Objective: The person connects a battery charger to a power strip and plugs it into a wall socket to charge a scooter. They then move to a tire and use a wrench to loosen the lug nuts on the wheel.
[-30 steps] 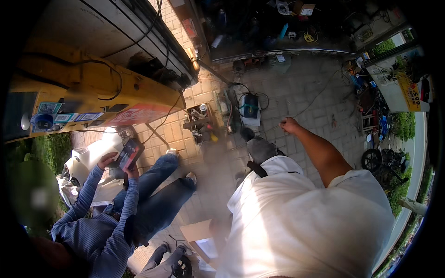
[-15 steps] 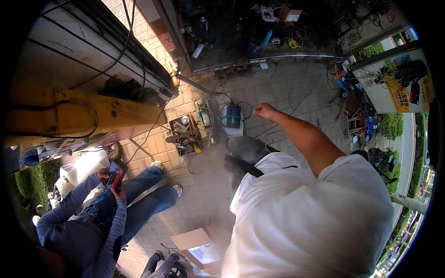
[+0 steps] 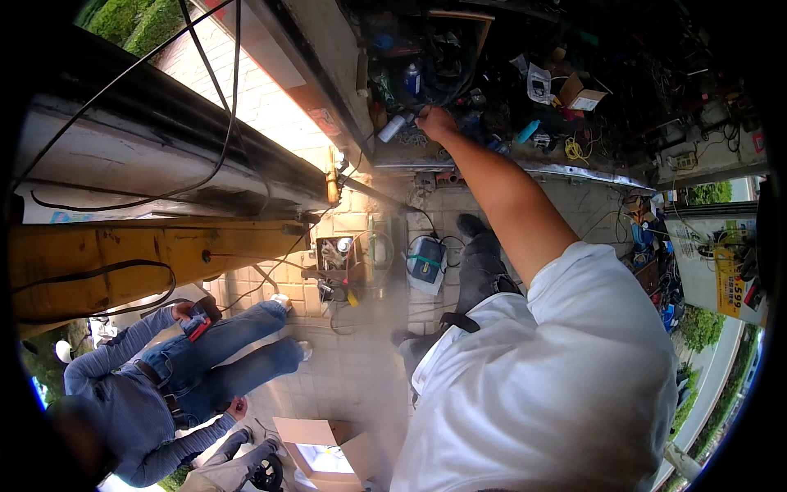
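Observation:
My right hand reaches into a dark, cluttered ledge at the top, fingers curled around or against something dark that I cannot make out. A white cylindrical can lies just left of it, near a blue-capped spray can. An open small carton, a cyan bottle and a yellow coiled cord sit farther right. My left hand is out of sight.
At left a co-worker holds a black-and-red device under a yellow beam with hanging cables. A tool box, green-strapped case and open carton are on the paving. A signboard stands right.
My right arm has swung forward and up from over the paving to the ledge. The view has shifted. The co-worker has lowered one hand from the device, which the other still holds.

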Action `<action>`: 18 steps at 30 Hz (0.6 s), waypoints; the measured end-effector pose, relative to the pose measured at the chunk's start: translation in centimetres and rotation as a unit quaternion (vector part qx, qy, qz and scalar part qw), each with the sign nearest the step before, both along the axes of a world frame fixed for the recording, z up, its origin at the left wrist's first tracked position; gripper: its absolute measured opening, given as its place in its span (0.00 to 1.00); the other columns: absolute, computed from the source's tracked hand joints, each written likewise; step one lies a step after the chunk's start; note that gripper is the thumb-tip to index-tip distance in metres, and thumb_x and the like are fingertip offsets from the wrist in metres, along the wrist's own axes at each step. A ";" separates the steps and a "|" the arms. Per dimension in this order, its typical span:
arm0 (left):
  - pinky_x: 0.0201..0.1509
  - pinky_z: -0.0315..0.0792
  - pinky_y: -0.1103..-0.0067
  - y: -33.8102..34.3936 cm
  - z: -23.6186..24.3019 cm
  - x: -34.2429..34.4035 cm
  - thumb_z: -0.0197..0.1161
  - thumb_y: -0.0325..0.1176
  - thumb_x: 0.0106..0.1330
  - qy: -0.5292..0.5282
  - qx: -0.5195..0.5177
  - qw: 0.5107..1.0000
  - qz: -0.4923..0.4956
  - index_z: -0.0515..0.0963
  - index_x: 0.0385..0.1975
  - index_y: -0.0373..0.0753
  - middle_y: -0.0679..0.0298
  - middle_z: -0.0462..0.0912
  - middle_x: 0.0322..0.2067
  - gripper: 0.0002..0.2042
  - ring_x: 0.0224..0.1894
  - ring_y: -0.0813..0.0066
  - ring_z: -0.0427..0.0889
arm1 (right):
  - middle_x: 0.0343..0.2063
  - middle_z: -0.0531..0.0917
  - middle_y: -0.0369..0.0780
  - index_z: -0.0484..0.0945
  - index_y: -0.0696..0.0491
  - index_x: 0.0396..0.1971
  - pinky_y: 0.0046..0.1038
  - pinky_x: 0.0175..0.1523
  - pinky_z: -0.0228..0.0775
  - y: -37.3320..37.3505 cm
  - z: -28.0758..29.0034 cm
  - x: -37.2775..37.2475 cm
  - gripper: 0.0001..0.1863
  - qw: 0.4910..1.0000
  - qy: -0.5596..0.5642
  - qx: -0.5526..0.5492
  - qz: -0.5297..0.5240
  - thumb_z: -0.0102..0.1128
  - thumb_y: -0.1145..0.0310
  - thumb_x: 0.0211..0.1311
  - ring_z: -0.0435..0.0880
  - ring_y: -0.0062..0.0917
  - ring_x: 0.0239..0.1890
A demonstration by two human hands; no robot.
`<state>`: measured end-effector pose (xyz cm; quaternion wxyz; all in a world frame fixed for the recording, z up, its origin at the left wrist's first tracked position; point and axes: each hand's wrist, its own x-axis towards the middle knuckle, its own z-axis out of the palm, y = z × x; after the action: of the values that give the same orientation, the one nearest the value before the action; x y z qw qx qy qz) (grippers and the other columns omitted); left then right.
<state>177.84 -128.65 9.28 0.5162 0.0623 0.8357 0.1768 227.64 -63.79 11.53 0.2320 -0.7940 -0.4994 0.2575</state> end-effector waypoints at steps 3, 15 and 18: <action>0.41 0.71 0.72 2.2 0.3 8.2 0.57 0.42 0.58 0.020 -0.050 0.998 0.021 0.73 0.45 0.35 0.57 0.80 0.36 0.20 0.41 0.64 0.77 | 0.36 0.80 0.44 0.77 0.49 0.37 0.37 0.45 0.70 9.8 -1.8 2.7 0.15 0.997 -0.041 0.015 0.069 0.59 0.59 0.50 0.78 0.40 0.43; 0.36 0.72 0.77 1.2 15.5 33.4 0.63 0.40 0.53 0.096 -0.192 0.963 0.163 0.74 0.47 0.35 0.57 0.81 0.32 0.23 0.31 0.74 0.79 | 0.43 0.78 0.44 0.67 0.42 0.53 0.41 0.45 0.68 26.0 -10.5 2.8 0.27 0.946 -0.101 0.036 0.307 0.60 0.56 0.51 0.76 0.44 0.44; 0.38 0.72 0.77 1.2 17.9 40.3 0.62 0.42 0.54 0.130 -0.123 0.956 0.234 0.74 0.45 0.30 0.56 0.81 0.34 0.24 0.32 0.72 0.80 | 0.40 0.78 0.47 0.74 0.46 0.46 0.44 0.44 0.68 21.5 -5.8 -2.0 0.21 0.944 -0.095 -0.019 0.315 0.59 0.56 0.51 0.75 0.46 0.44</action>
<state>218.15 -127.48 27.22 0.3514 -0.1763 0.9019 0.1789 225.63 -42.27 5.77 0.0753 -0.6212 -0.7387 0.2505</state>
